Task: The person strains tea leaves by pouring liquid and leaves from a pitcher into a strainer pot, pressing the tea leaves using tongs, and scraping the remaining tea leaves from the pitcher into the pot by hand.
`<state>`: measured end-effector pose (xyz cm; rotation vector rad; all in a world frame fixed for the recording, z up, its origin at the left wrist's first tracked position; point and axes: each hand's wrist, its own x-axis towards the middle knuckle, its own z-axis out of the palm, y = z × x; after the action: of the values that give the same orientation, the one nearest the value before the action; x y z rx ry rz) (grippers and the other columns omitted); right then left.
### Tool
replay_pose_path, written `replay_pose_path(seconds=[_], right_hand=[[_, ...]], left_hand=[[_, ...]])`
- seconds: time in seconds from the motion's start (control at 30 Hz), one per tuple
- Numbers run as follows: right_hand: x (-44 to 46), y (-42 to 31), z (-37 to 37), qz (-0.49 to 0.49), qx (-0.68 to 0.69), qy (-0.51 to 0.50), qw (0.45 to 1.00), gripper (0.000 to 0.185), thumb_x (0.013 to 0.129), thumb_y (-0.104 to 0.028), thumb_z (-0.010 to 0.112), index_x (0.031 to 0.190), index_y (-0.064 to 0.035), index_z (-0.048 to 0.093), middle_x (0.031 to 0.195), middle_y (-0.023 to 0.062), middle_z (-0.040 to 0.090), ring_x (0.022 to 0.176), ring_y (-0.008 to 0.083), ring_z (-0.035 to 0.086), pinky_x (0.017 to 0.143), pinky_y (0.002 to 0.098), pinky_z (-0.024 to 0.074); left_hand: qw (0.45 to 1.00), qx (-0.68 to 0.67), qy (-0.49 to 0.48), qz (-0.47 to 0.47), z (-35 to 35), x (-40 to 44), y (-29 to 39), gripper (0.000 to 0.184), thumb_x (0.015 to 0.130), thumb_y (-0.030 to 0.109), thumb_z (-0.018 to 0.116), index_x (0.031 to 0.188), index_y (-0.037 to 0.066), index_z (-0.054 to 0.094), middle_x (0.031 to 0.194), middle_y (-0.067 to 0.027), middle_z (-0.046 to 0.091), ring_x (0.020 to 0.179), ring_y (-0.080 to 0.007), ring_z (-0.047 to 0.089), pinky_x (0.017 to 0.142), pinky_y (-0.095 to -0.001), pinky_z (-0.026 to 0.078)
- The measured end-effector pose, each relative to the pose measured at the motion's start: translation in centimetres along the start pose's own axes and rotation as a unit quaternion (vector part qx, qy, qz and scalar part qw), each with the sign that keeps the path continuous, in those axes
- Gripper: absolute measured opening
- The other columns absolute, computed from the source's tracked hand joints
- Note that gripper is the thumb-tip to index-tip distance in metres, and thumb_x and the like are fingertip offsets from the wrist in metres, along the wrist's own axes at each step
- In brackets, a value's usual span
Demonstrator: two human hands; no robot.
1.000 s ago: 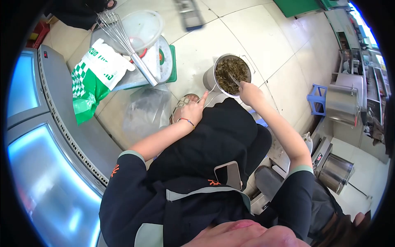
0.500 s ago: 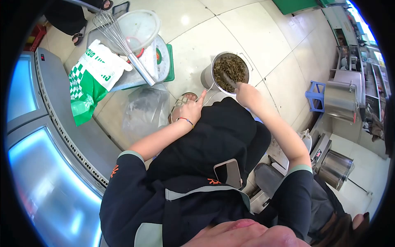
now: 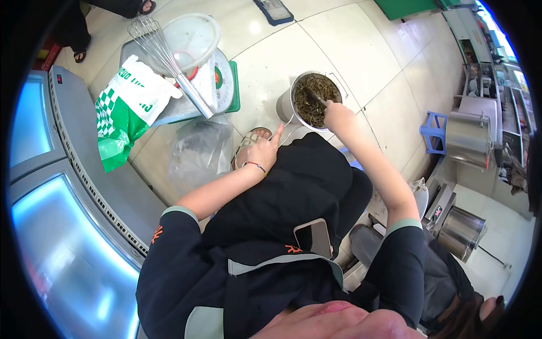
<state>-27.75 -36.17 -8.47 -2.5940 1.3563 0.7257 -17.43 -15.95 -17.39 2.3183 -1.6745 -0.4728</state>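
A tall metal pot [image 3: 285,107] stands on the tiled floor, holding dark, wet-looking leaves [image 3: 317,93]. My right hand [image 3: 340,117] is closed round the handle of a utensil [image 3: 317,97] whose far end is sunk in the leaves. At the pot's near left side, my left hand [image 3: 265,151] grips the thin wire handle [image 3: 289,131], its index finger pointing toward the pot. My sandalled foot [image 3: 248,141] shows behind that hand.
A whisk [image 3: 180,79] and a translucent lid [image 3: 195,39] lie on a scale [image 3: 226,85], beside a green-white bag [image 3: 132,101]. A clear plastic bag [image 3: 200,150] is nearer. A mop head [image 3: 275,10], a person's feet [image 3: 80,56], a blue stool [image 3: 433,133] and fridges [image 3: 73,237] surround this.
My right hand has shifted slightly and the utensil has moved through the leaves. My left hand stays in place. The mop head moved back into view, and the other person's feet shifted left.
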Motion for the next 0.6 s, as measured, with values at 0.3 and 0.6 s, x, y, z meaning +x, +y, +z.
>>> replay_pose_path(seconds=[0.3, 0.6], right_hand=[[-1.3, 1.3, -0.2, -0.047, -0.053, 0.005, 0.997, 0.015, 0.082, -0.009, 0.047, 0.095, -0.0036, 0.054, 0.079, 0.0149, 0.065, 0.078, 0.0306, 0.065, 0.067, 0.0414, 0.0521], [-1.8, 1.8, 3.7, -0.07, -0.038, -0.022, 0.997, 0.021, 0.081, -0.006, 0.046, 0.1, -0.0007, 0.05, 0.083, 0.0154, 0.064, 0.083, 0.0303, 0.064, 0.07, 0.0417, 0.0518]], left_hand=[[0.999, 0.026, -0.027, 0.0, 0.7, -0.2, -0.3, 0.07, 0.077, 0.005, 0.049, 0.141, 0.022, 0.027, 0.104, -0.0133, 0.062, 0.085, -0.0277, 0.063, 0.067, -0.0362, 0.053], [0.999, 0.009, 0.027, 0.018, 2.6, -0.2, -0.9, 0.07, 0.077, 0.005, 0.048, 0.141, 0.023, 0.027, 0.101, -0.0144, 0.062, 0.079, -0.0289, 0.064, 0.065, -0.0379, 0.053]])
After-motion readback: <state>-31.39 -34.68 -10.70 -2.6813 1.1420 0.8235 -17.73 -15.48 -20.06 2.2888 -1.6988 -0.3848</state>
